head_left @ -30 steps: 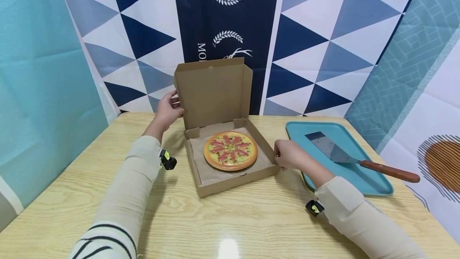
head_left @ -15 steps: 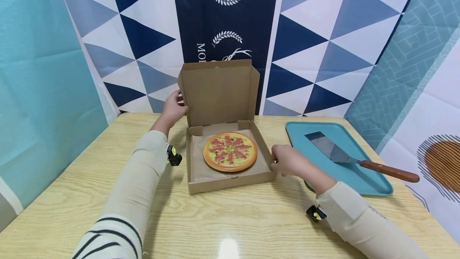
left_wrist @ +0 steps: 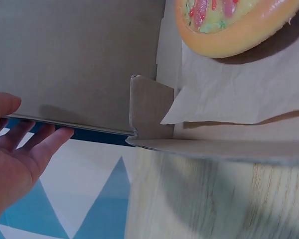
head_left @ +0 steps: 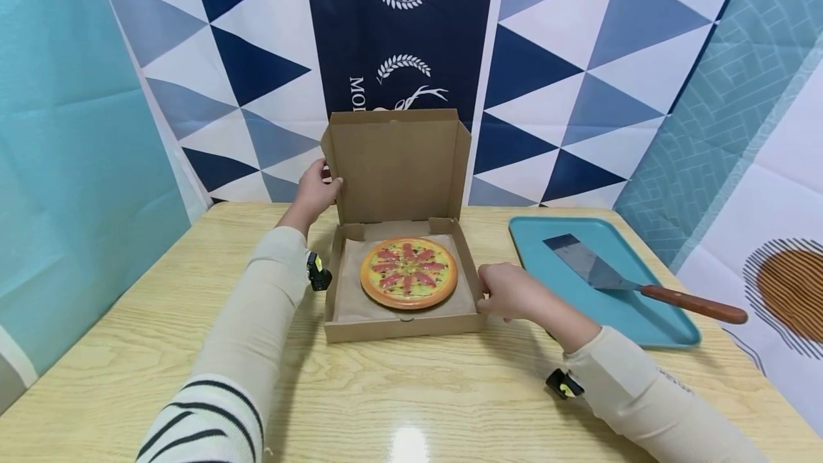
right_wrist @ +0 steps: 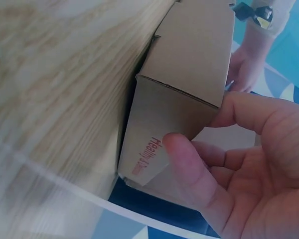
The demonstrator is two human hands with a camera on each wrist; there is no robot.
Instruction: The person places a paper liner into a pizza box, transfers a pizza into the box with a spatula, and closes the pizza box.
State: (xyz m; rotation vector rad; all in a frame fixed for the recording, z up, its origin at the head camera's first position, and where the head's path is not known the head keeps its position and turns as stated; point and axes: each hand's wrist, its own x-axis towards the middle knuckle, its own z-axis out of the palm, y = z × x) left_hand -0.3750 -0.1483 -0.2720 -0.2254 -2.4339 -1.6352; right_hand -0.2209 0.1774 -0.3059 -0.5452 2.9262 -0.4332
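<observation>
A brown cardboard pizza box (head_left: 405, 329) stands on the table with its lid (head_left: 400, 163) raised upright at the back. Inside, on a sheet of brown paper (left_wrist: 239, 89), lies a round pizza (head_left: 408, 274) with red strips on top. My left hand (head_left: 316, 195) holds the lid's left edge, the thumb on the inner face and the fingers behind it. At the front right corner of the box, my right hand (head_left: 514, 294) pinches the cardboard between thumb and index finger. In the right wrist view, red print (right_wrist: 148, 155) shows on the box wall.
To the right of the box lies a blue tray (head_left: 643, 327). A spatula (head_left: 594, 266) with a wooden handle (head_left: 694, 304) rests across it, the handle extending past the tray's right edge. A patterned cloth (head_left: 546, 77) hangs behind the wooden table (head_left: 411, 384).
The box has turned and now sits nearly square to the person. Its lid has swung to the right together with my left hand, while my right hand has moved slightly left with the front corner.
</observation>
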